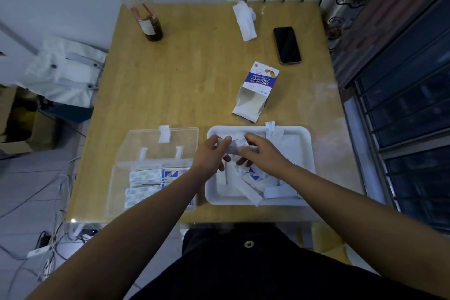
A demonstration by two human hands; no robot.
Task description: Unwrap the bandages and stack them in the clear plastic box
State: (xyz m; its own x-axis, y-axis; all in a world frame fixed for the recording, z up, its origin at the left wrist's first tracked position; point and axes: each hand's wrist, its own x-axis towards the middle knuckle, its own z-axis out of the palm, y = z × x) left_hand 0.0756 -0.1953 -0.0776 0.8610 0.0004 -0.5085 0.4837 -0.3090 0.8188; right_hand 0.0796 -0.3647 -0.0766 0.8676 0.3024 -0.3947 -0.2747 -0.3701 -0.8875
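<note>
Over the white tray [305,139], my left hand [210,153] and my right hand [261,151] both pinch one small wrapped bandage [233,145], one hand at each end. Several loose white and blue wrappers [253,178] lie in the tray under the hands. To the left sits the clear plastic box [114,190], its lid [155,139] laid open at the back. Inside it lie bandages [143,176] in rows; my left forearm covers their right part.
An open, empty bandage carton [255,91] lies behind the tray. Farther back are a black phone [286,45], crumpled white tissue [244,19] and a plastic cup [146,16] with a red straw. The wooden table's near edge is just in front of box and tray.
</note>
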